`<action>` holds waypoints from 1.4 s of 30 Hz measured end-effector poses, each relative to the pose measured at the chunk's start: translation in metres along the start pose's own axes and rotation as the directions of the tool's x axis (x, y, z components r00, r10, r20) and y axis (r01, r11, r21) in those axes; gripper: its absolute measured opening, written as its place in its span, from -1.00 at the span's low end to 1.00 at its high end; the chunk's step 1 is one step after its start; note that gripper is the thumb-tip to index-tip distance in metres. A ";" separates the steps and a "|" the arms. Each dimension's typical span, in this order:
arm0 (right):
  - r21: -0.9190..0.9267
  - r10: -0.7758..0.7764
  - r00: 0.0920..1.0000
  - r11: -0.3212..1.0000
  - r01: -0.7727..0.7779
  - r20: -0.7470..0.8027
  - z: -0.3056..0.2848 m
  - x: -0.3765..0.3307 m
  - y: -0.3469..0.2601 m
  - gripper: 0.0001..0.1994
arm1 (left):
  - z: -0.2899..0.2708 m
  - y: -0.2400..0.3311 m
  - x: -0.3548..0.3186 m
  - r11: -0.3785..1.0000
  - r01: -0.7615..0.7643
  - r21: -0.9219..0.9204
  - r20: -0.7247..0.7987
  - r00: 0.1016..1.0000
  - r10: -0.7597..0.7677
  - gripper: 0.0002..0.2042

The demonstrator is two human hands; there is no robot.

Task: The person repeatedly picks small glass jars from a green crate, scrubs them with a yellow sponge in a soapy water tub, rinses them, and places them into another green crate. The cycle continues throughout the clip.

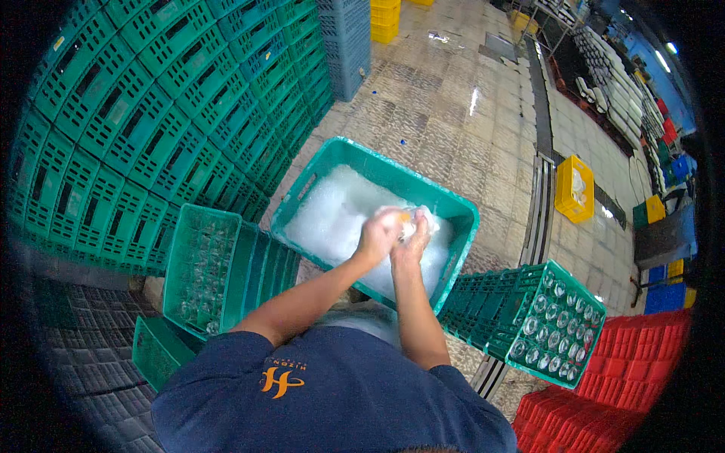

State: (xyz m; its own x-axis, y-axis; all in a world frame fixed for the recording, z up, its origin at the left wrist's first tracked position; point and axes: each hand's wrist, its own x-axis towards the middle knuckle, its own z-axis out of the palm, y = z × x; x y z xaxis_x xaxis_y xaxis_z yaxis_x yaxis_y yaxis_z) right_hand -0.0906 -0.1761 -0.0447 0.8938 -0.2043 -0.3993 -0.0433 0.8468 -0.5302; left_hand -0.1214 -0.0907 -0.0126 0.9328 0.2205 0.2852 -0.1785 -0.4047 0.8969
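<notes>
Over a green plastic tub (343, 145) of white suds (325, 211), both my hands are close together. My left hand (379, 232) is closed, its fingers blurred by motion, round a small yellow-orange sponge-like pad (405, 217) that shows only in part. Beside it my right hand (412, 240) grips a clear, foam-covered thing that looks like a drinking glass (427, 214). Suds cover much of it, and my fingers hide the rest. What lies beneath the foam in the tub cannot be seen.
A green crate of upturned glasses (557, 325) stands on a stack at right. At left is another green crate holding glasses (200, 268), before a tall wall of green crates (174, 98). Red crates (627, 362) fill the lower right; a yellow crate (575, 190) sits on the wet tiled floor (445, 98).
</notes>
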 end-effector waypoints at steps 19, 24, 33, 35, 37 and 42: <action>-0.704 0.455 0.755 0.710 0.012 0.472 0.043 -0.175 0.095 -0.47 | -0.353 -0.021 -0.217 0.460 0.191 -0.867 -0.253 0.627 -0.737 -0.47; -0.777 0.447 0.809 0.629 0.019 0.382 0.019 -0.203 0.120 -0.68 | -0.514 -0.036 -0.387 0.612 0.297 -0.733 -0.505 0.364 -0.783 -0.47; -0.825 0.462 0.811 0.563 0.044 0.358 0.005 -0.260 0.173 -0.76 | -0.556 -0.114 -0.428 0.321 0.770 0.551 -0.512 0.615 -0.599 -0.55; -0.819 0.475 0.790 0.570 0.058 0.387 0.004 -0.269 0.174 -0.76 | -0.554 -0.117 -0.419 0.309 0.734 0.604 -0.403 0.616 -0.676 -0.66; -0.838 0.467 0.799 0.539 0.083 0.379 0.002 -0.276 0.171 -0.75 | -0.557 -0.121 -0.415 0.339 0.653 0.678 -0.299 0.665 -0.684 -0.70; -0.869 0.391 0.861 0.482 0.109 0.325 -0.003 -0.289 0.154 -0.78 | -0.572 -0.162 -0.417 0.366 0.626 0.689 -0.540 0.780 -0.317 -0.82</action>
State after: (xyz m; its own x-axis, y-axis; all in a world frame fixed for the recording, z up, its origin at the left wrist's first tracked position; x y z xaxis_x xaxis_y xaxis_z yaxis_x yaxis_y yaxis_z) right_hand -0.3571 0.0117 -0.0126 0.8976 0.3153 -0.3082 -0.3115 -0.0412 -0.9494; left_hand -0.6601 0.3903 -0.0836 0.6146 0.7796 0.1207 0.7342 -0.6212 0.2740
